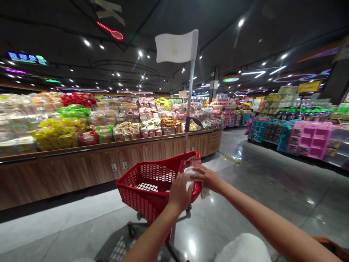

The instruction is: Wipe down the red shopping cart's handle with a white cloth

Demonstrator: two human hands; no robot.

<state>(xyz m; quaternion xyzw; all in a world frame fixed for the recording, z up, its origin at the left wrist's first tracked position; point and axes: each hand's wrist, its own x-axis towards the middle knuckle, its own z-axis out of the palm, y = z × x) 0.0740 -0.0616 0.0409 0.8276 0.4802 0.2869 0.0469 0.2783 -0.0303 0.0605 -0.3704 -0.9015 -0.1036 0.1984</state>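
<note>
A small red plastic shopping cart (158,198) stands before me, its mesh basket showing a bare bottom. My right hand (208,177) is closed on a white cloth (191,171), pressing it against the cart's red handle (196,189). Part of the cloth hangs down past the handle's right side. My left hand (180,193) is closed over the near side of the cart's handle, close to the cloth; its fingertips are partly hidden. From the cart rises a pole (190,91) with a white flag (176,47) on top and a dark bracket (195,124) partway up.
Behind the cart runs a long wood-panelled counter (89,171) heaped with packaged snacks. Pink display bins (309,136) and blue display bins (259,129) line the right side. Shiny grey floor (259,182) stretches between them, with a yellow strip (233,160) on it.
</note>
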